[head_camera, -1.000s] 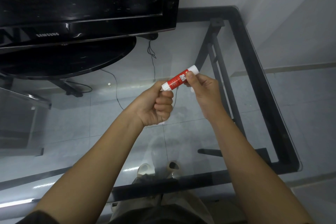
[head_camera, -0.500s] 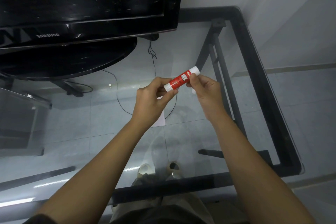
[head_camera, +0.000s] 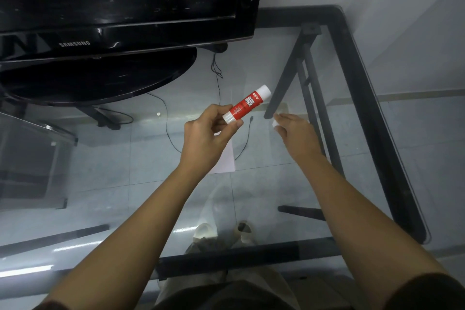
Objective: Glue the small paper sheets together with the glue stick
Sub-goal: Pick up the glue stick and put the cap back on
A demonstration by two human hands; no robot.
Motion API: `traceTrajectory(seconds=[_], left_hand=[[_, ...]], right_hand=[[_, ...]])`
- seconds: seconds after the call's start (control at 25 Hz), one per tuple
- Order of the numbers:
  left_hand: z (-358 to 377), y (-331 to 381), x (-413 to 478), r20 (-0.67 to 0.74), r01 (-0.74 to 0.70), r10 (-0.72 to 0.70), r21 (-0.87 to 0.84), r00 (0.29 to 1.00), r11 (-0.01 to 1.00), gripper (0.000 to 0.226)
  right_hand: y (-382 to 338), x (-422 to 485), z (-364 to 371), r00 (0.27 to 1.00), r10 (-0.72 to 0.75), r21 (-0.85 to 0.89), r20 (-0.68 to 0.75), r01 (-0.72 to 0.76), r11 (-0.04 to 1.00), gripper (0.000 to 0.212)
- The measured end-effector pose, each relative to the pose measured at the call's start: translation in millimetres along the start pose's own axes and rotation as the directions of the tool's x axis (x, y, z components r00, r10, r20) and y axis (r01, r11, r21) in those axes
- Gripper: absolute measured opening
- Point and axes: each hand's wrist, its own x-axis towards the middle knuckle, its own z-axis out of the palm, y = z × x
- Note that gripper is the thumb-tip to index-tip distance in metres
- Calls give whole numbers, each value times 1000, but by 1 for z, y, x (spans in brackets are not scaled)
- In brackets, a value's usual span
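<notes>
1. Left hand (head_camera: 206, 138) pinching glue stick (head_camera: 247, 104) at its near end, tilted, above glass table (head_camera: 352, 184).
2. Right hand (head_camera: 295, 131) to the right, apart, fingertips pinching small white cap (head_camera: 275, 124).
3. Paper (head_camera: 226, 161) flat under left hand.

The glue stick (head_camera: 246, 104) reads "GLUE STICK"; the television (head_camera: 125, 7) "SAMSUNG".

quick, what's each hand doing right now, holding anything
Left hand: closed on the glue stick, raised above the glass table.
Right hand: fingers loosely bent around a small white thing; what it is cannot be told.
</notes>
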Motion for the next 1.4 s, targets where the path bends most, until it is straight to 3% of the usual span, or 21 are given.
traceTrajectory(seconds=[0.08,0.12,0.2,0.28,0.36,0.44,0.6,0.8,1.24,1.32,1.4], left_hand=[[0,-2,0,0,1,-1,-15,1000,1000,33],[0,-3,-1,-4,2,-2,-28,1000,1000,33],[0,-4,0,-13,9,-10,-58,1000,998,31],[2,-6,1,-12,14,-15,-74,1000,997,31],[3,-6,1,-7,4,-5,-55,1000,998,31],[0,-6,3,-3,-22,22,-32,1000,999,32],[-7,-9,6,25,-64,64,2,998,998,35],[-6,-8,6,30,-50,50,6,998,999,37],[-3,-10,4,6,-61,60,18,998,998,37],[-1,-9,6,-16,-66,65,-22,998,998,36],[2,-9,7,-22,-77,75,-56,997,995,35]], right_hand=[[-9,1,-8,985,139,281,-101,-106,954,34],[-15,1,-14,961,258,508,-100,-174,844,34],[-29,0,-26,933,356,849,59,-235,473,33],[-41,-5,-32,950,270,955,159,-217,201,29],[-51,-9,-36,963,211,978,166,-189,90,26],[-54,-11,-38,970,208,985,128,-149,91,27],[-48,-11,-46,983,175,959,50,-96,266,25],[-48,-8,-51,992,123,937,23,-64,343,25],[-55,-12,-48,992,129,937,-12,-34,348,33],[-58,-13,-45,989,146,956,-13,-31,293,36],[-63,-13,-40,987,155,981,50,-77,175,34]])
